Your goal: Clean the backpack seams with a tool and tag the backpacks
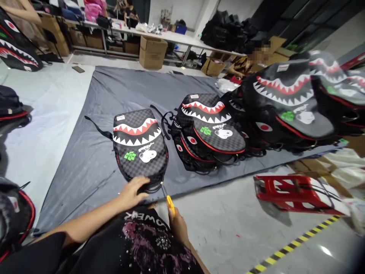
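A black-and-grey checked backpack (137, 140) lies flat, printed with a shark mouth, a green motif and a white cartoon dog. My left hand (133, 195) grips its near end, fingers over the top surface and thumb lower, close to the dark handle loop. In my right hand (177, 224) is a yellow-handled tool (170, 204), its slim metal end touching or almost touching the backpack's near right corner. The exact kind of tool is too small to make out.
Similar backpacks (209, 123) lie stacked to the right, with a taller pile (288, 91) beyond. Under them spreads a grey sheet (82, 152). A red-and-white car-shaped case (296, 194) sits on the floor at right. Behind are a cardboard box (153, 51), a long table (173, 37) and other people.
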A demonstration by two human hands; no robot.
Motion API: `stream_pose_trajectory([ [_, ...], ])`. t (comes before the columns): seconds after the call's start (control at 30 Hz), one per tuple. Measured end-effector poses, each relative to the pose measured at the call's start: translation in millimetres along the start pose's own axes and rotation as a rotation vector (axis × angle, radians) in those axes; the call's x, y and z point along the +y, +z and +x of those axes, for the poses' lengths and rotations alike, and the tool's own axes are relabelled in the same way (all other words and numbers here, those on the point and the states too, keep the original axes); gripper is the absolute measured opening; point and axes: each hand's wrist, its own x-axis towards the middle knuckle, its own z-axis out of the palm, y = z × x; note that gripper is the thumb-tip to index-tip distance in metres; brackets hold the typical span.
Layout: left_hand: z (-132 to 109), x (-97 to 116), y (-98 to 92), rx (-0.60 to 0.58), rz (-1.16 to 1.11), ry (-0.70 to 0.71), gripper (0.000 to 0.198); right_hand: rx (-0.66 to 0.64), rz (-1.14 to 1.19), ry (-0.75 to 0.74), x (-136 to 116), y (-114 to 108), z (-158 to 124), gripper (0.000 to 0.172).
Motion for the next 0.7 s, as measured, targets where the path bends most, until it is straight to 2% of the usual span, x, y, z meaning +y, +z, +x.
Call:
stream_pose_trajectory([
  [0.07,21.9,-9.5,-20.8,0.013,0.244,0.091,0.096,-0.058,0.053,0.041,11.2,6.8,-3.7,0.043],
  [0.13,49.6,-22.9,-30.4,-0.023,0.325,0.048,0.101,-0.1,0.097,0.073,20.5,10.5,-9.8,0.045],
  [0.2,71.8,-37.2,-30.1,-0.053,0.267,-0.052,0.081,-0.097,0.14,0.098,27.2,11.9,-17.9,0.046],
  [0.3,88.3,-52.2,-28.4,-0.048,0.163,-0.147,0.047,-0.037,0.211,0.103,26.2,10.0,-28.7,0.05],
  [0.4,95.4,-55.5,-37.5,-0.015,0.19,-0.193,0.05,-0.02,0.221,0.074,9.4,0.6,-28.9,0.052],
  [0.47,101.5,-52.2,-44.3,-0.066,0.261,-0.218,0.064,-0.015,0.208,0.057,-6.1,-11.2,-21.4,0.049],
  [0.53,109.2,-46.1,-45.7,-0.225,0.413,-0.24,0.086,-0.007,0.165,0.045,-21.3,-26.6,-9.7,0.044],
  [0.6,115.8,-39.6,-39.8,-0.369,0.62,-0.223,0.099,0.0,0.104,0.032,-35.8,-43.5,3.9,0.04],
  [0.63,117.7,-36.8,-34.4,-0.403,0.714,-0.196,0.105,0.003,0.071,0.021,-43.1,-51.7,10.8,0.04],
  [0.7,117.1,-33.2,-20.5,-0.394,0.826,-0.13,0.117,-0.001,-0.01,-0.004,-57.5,-66.3,23.8,0.042],
])
